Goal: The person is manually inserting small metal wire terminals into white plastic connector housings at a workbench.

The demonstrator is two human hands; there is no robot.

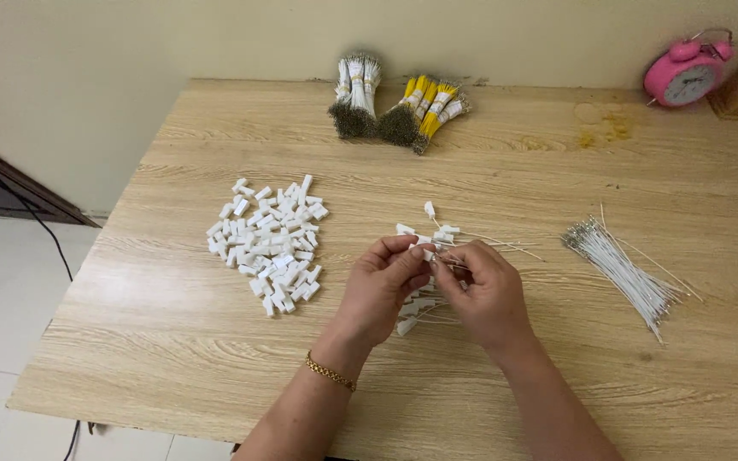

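Pinching a small white connector (423,248) with thin wires between them, the left hand (383,286) and right hand (484,290) meet above the wooden surface (514,376); loose white connectors (271,243) lie left of the left hand, white wires (625,273) right of the right.

Pink alarm clock (688,74) at wooden table's (215,358) far right corner.

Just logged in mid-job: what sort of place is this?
Probably a home workspace, not a factory: a wooden table against a plain wall, a pink alarm clock, and a tiled floor.
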